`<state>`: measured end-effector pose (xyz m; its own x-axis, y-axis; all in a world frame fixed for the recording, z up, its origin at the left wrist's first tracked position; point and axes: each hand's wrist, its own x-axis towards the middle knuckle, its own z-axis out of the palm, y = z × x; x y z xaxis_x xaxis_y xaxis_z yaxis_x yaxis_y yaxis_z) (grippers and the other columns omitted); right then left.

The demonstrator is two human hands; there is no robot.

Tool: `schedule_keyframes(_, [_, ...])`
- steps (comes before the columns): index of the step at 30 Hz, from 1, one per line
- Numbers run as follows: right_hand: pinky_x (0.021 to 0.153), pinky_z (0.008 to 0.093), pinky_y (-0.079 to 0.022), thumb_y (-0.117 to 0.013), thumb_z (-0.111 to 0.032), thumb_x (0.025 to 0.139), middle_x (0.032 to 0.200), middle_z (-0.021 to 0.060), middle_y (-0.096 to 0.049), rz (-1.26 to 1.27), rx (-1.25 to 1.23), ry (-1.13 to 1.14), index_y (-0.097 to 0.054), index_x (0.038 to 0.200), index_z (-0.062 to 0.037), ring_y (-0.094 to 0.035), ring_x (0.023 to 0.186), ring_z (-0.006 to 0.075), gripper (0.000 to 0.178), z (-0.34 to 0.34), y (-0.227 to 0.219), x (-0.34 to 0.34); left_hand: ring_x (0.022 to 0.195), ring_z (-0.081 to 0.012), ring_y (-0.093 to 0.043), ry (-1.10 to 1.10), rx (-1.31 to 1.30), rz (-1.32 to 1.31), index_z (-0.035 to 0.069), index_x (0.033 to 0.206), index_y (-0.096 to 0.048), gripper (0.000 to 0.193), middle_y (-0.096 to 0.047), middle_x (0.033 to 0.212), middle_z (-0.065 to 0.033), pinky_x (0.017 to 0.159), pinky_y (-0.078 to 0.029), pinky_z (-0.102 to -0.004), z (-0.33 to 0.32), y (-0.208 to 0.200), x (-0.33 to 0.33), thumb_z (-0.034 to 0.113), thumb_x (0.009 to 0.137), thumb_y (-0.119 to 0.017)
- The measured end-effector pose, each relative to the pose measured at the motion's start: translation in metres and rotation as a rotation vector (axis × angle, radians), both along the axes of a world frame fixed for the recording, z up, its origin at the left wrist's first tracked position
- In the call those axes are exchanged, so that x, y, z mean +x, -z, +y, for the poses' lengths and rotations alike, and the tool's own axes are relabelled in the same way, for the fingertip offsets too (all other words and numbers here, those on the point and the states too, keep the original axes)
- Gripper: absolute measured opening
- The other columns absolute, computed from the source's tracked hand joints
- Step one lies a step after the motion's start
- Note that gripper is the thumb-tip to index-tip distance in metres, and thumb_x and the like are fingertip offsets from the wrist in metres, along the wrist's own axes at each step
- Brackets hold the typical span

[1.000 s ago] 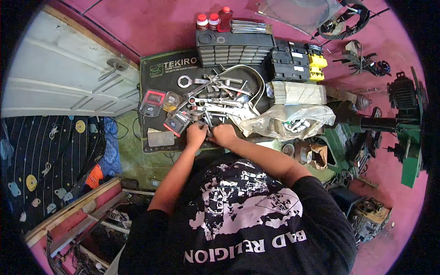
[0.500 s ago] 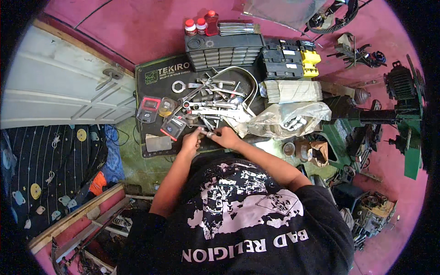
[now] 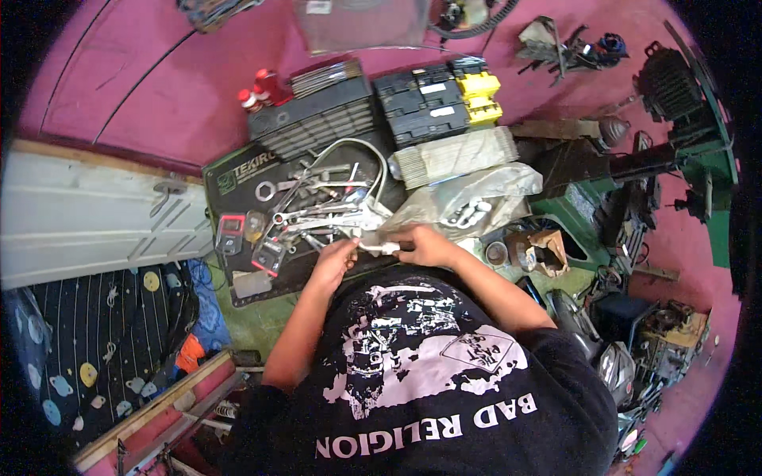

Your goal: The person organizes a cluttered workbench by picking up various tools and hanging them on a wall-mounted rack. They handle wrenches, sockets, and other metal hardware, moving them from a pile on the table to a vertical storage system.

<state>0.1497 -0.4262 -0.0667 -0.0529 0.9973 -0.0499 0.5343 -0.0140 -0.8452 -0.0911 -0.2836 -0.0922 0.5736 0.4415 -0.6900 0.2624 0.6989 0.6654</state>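
Pinching pale metal piece between left hand and right hand, near plastic bag; could snag bag if swung right.

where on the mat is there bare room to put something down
Two bare patches on the mat: one between the upper red case, the big ring spanner and the lettering; a smaller one between the grey plate and left hand. Crowded: the spanner pile, and right of it, where the plastic bag lies.
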Motion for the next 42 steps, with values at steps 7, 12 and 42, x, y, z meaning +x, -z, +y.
schedule_keyframes(7, [0.095, 0.0458, -0.048, -0.074, -0.014, 0.082, 0.109, 0.0183, -0.069, -0.105, -0.106, 0.145, -0.071, 0.119, -0.0076, -0.062, 0.107, 0.0369, 0.037, -0.099, 0.006, 0.121, 0.059, -0.0113, -0.051, 0.781, 0.395, 0.22, 0.0, 0.078, -0.071, 0.033, -0.061, 0.069, -0.0023, 0.053, -0.04, -0.0293, -0.049, 0.025, 0.171, 0.033, 0.084, -0.073])
schedule_keyframes(12, [0.095, 0.047, -0.048, -0.071, -0.02, 0.085, 0.116, 0.0128, -0.067, -0.4, -0.285, 0.128, -0.073, 0.114, -0.0111, -0.06, 0.11, 0.0351, 0.03, -0.133, 0.046, 0.167, 0.067, -0.0216, -0.066, 0.848, 0.623, 0.465, -0.001, 0.081, -0.076, 0.035, -0.072, 0.074, -0.0123, 0.062, -0.05, -0.0373, -0.091, 0.082, 0.231, 0.034, 0.083, -0.071])
schedule_keyframes(42, [0.083, 0.0465, -0.046, -0.073, -0.018, 0.081, 0.097, 0.015, -0.06, -0.559, 0.274, 0.331, -0.067, 0.106, -0.0074, -0.057, 0.095, 0.0345, 0.028, 0.036, 0.002, 0.034, 0.077, -0.0079, -0.058, -0.177, 0.529, 0.165, 0.007, 0.12, -0.071, 0.028, -0.073, 0.099, -0.0005, 0.067, -0.045, -0.0254, 0.012, 0.0, 0.04, 0.024, 0.099, -0.064])
